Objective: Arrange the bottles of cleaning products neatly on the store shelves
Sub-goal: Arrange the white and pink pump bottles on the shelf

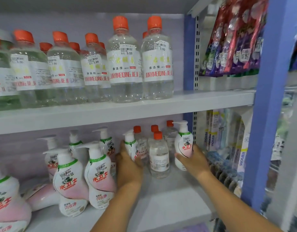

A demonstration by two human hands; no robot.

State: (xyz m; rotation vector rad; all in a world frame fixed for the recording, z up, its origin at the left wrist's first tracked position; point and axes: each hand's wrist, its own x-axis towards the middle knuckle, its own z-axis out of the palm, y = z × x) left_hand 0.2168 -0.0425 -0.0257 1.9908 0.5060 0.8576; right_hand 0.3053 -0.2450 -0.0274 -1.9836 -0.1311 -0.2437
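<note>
Each hand grips a pump bottle: the left hand [127,164] one [130,146], the right hand [193,160] another [183,144], flanking the orange-capped clear bottles [158,156] between them, likely to regroup them.

Each hand's grip [193,159] apparently holds a pump bottle [183,144]

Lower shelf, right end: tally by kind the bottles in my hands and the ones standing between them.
white pump bottles, one gripped by the left hand, one by the right hand: 2
clear bottles with orange caps: 4
Total: 6
</note>
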